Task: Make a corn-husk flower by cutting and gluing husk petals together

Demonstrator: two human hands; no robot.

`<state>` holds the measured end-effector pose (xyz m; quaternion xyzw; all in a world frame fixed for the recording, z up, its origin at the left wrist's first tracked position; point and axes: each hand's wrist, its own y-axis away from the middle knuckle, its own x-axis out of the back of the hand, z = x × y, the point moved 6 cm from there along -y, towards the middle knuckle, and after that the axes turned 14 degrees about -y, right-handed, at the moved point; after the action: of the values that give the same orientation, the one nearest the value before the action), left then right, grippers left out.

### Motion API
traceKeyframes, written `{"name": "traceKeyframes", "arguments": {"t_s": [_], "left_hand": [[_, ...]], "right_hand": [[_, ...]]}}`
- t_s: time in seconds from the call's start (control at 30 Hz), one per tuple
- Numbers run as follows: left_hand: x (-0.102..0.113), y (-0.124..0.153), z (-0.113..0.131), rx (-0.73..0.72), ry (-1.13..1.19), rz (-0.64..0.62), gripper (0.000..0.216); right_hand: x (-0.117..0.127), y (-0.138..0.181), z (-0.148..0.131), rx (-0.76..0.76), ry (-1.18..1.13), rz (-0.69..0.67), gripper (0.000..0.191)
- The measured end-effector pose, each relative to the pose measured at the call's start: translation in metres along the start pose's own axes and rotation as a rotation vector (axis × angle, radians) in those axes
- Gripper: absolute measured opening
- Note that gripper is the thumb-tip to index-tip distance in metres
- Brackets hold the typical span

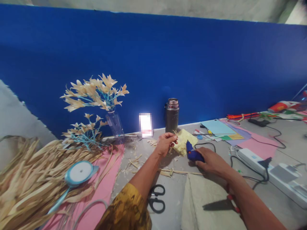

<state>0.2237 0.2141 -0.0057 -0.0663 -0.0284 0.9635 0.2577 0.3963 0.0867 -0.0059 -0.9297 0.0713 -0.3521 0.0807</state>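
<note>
Glue gun (pixel 192 154), blue, lies on the grey bench (pixel 173 204) right in front of you, its nozzle aimed at a yellow pad (pixel 184 139) just beyond it. Your right hand (pixel 211 162) is closed over the gun's rear end, fingers curled around the grip, and the gun's black cord (pixel 211 144) loops away behind it. Your left hand (pixel 165 143) is raised just beside the pad, fingertips pinched shut on a small husk piece (pixel 175 132) (too small to tell its shape).

Below both hands a twisted husk strip (pixel 178 172) lies across the bench, with pale scraps scattered to its left. Black scissors (pixel 156 198) lie near your left elbow. Behind the pad a dark flask (pixel 172 115) stands against the blue wall (pixel 168 57).

To your right are coloured paper sheets (pixel 224 129) and a white power strip (pixel 275 171) with a plug in it. To your left a pink sheet (pixel 105 188) carries a heap of dried husk strips (pixel 28 179) and a spool of pale blue ribbon (pixel 79 172). Husk flowers (pixel 96 92) on blue stems stand in a clear bottle (pixel 114 123) by the wall.
</note>
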Motion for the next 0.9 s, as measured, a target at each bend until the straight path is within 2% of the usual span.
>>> {"name": "traceKeyframes", "arguments": {"t_s": [0.23, 0.4, 0.63, 0.77, 0.9], "left_hand": [[-0.017, 0.005, 0.017, -0.100, -0.201, -0.114, 0.022], [-0.028, 0.012, 0.024, -0.154, -0.281, -0.161, 0.016], [-0.034, 0.014, 0.021, -0.195, -0.336, -0.144, 0.015], [-0.033, 0.015, 0.027, -0.215, -0.344, -0.123, 0.018], [-0.026, 0.034, 0.041, -0.248, -0.350, -0.049, 0.015]], "right_hand": [[0.028, -0.025, -0.030, 0.026, -0.142, 0.060, 0.036], [0.021, -0.040, -0.046, 0.022, -0.223, 0.003, 0.032], [0.012, -0.045, -0.043, -0.027, -0.332, -0.027, 0.024], [0.019, -0.046, -0.039, -0.016, -0.433, 0.091, 0.023], [0.029, -0.039, -0.033, 0.006, -0.600, 0.362, 0.026]]}}
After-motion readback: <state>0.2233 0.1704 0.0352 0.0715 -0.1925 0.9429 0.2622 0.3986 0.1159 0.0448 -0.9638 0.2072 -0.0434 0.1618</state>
